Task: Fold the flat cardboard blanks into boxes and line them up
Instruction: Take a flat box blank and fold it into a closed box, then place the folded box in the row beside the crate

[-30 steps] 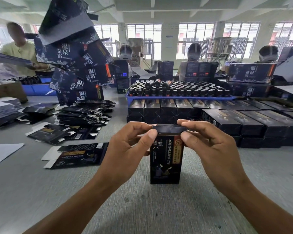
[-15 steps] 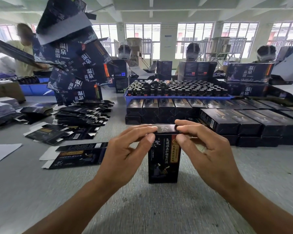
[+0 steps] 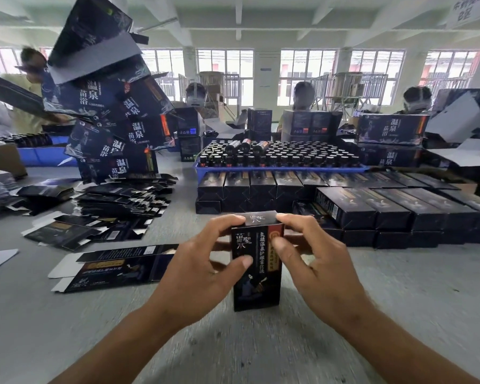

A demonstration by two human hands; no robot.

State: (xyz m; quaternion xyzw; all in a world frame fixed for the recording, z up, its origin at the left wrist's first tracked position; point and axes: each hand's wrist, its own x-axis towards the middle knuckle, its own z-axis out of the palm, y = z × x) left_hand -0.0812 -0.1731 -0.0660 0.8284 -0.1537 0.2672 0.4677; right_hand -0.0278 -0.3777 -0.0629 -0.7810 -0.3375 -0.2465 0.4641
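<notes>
Grey table (image 3: 399,300) under a bright windowed hall, and right at the centre stands the box (image 3: 257,273) — upright on the table, black with gold and white lettering and a figure printed low on its front. A second ago the top flap stood up between the fingertips; now it lies flat, closed over the top. The left hand (image 3: 203,275) has slid down, thumb pressed on the front face, fingers curled round the box's left edge and top corner. The right hand (image 3: 319,267) pinches the upper right corner, thumb on the front, forefinger on the lid. Beyond the box, finished boxes (image 3: 385,209) lie in rows; left of it a flat blank (image 3: 114,268) rests on the table, with a pile of blanks (image 3: 119,198) farther back.
</notes>
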